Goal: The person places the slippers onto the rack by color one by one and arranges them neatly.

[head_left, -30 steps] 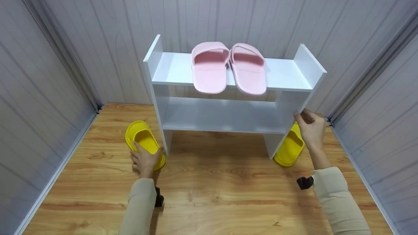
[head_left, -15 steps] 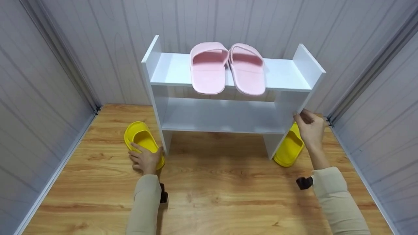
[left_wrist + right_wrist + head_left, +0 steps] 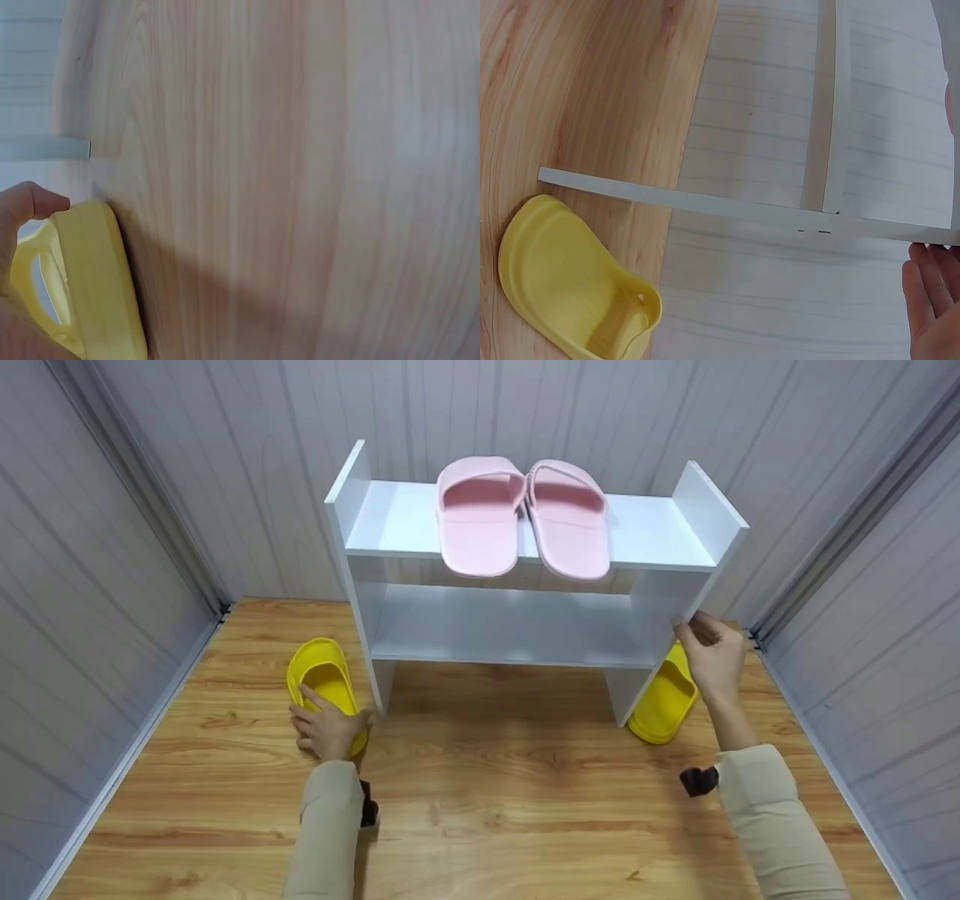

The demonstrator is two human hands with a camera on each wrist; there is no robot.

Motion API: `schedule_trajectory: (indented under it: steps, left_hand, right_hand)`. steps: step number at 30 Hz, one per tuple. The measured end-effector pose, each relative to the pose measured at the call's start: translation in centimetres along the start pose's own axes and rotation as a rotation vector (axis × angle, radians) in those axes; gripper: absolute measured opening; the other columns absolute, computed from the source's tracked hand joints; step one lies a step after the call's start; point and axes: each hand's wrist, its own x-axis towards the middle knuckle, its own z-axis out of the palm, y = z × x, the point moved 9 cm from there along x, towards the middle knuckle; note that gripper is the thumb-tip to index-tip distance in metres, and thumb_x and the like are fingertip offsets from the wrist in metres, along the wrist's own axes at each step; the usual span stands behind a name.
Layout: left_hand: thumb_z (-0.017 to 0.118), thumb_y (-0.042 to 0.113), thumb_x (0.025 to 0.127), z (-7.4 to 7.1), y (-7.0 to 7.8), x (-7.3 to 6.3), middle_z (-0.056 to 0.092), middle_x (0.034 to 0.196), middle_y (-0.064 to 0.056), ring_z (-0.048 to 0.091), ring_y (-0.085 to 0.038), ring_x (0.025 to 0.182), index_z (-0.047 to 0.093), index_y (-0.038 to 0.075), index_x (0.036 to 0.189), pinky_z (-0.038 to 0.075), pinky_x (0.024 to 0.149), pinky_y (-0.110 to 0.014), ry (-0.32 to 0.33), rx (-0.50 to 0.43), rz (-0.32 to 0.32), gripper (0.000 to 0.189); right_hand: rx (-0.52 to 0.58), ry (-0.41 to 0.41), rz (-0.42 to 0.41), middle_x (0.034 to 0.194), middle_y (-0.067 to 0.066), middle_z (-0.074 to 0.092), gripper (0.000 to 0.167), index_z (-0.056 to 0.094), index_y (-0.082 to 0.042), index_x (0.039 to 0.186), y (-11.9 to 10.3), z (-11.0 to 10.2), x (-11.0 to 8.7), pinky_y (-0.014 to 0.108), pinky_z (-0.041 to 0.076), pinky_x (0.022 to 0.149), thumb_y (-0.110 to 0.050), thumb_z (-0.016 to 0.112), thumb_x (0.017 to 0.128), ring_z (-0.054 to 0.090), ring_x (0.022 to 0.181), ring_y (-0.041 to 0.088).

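Note:
Low on the left in the head view, my left hand (image 3: 328,730) holds a yellow slipper (image 3: 321,656) at its heel end, thumb on one edge and fingers along the other. The left wrist view shows the thumb against the yellow sole edge (image 3: 105,285). This slipper lies on the floor, beside the white shoe rack (image 3: 517,626). My right hand (image 3: 718,660) touches the outer side of the rack's right panel, fingers fairly straight in the right wrist view. Below that hand, a second yellow slipper (image 3: 562,277) lies on the floor outside the panel.
Two pink slippers (image 3: 481,536) sit side by side on the rack's top shelf, heels jutting over its front edge. Grey panelled walls (image 3: 82,622) enclose both sides and the back. The floor (image 3: 480,810) is wood-patterned.
My left hand has turned the yellow slipper straighter, its heel swinging left, away from the rack. Earlier, the rack shifted very slightly left. The right hand stays at the panel.

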Motion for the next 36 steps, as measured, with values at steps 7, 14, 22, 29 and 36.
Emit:
schedule_trajectory:
  steps: [7, 14, 22, 29, 36]
  left_hand:
    - [0.069, 0.036, 0.069, -0.6, -0.6, 0.2, -0.016, 0.134, -0.034, -0.003, -0.048, 0.123, -0.026, 0.011, 0.134, 0.013, 0.089, -0.061, 0.012, 0.018, -0.015, 0.118]
    - [0.07, 0.031, 0.068, -1.0, -0.9, 0.5, 0.0, 0.13, -0.037, 0.011, -0.049, 0.118, -0.03, 0.014, 0.132, 0.016, 0.089, -0.057, 0.005, -0.001, -0.012, 0.12]
    - [0.07, 0.037, 0.067, -1.6, -1.0, 0.6, 0.024, 0.12, -0.038, 0.023, -0.048, 0.106, -0.025, 0.011, 0.135, 0.02, 0.084, -0.056, 0.024, 0.044, 0.007, 0.119]
    - [0.068, 0.04, 0.069, -1.5, -1.0, 0.7, 0.023, 0.121, -0.036, 0.023, -0.047, 0.107, -0.023, 0.012, 0.136, 0.021, 0.084, -0.057, -0.033, 0.038, 0.033, 0.116]
    - [0.066, 0.042, 0.07, -1.8, -0.4, 0.8, 0.017, 0.127, -0.036, 0.021, -0.049, 0.11, -0.02, 0.01, 0.137, 0.022, 0.083, -0.06, -0.123, 0.071, 0.1, 0.113]
  right_hand:
    - [-0.004, -0.011, 0.008, 0.093, 0.022, 0.062, 0.026, 0.063, 0.009, 0.1, 0.8, 0.1, 0.2, 0.018, 0.046, 0.071, -0.01, 0.061, 0.082, 0.058, 0.077, 0.005]
    - [0.001, -0.008, 0.024, 0.094, 0.017, 0.063, 0.028, 0.065, 0.003, 0.101, 3.5, 0.3, 0.8, 0.019, 0.046, 0.071, -0.017, 0.064, 0.081, 0.059, 0.078, 0.006]
    - [0.003, -0.017, -0.016, 0.092, 0.02, 0.063, 0.026, 0.064, 0.006, 0.099, 1.7, 0.4, 0.5, 0.018, 0.046, 0.07, -0.013, 0.063, 0.081, 0.059, 0.076, 0.005]
    - [-0.003, -0.016, -0.006, 0.093, 0.023, 0.061, 0.026, 0.062, 0.01, 0.1, -0.1, 0.2, 0.0, 0.017, 0.045, 0.069, -0.009, 0.061, 0.082, 0.058, 0.075, 0.003]
    - [-0.01, -0.013, 0.005, 0.093, 0.023, 0.062, 0.027, 0.062, 0.01, 0.1, -0.1, 0.0, 0.0, 0.017, 0.045, 0.069, -0.01, 0.061, 0.082, 0.057, 0.075, 0.003]
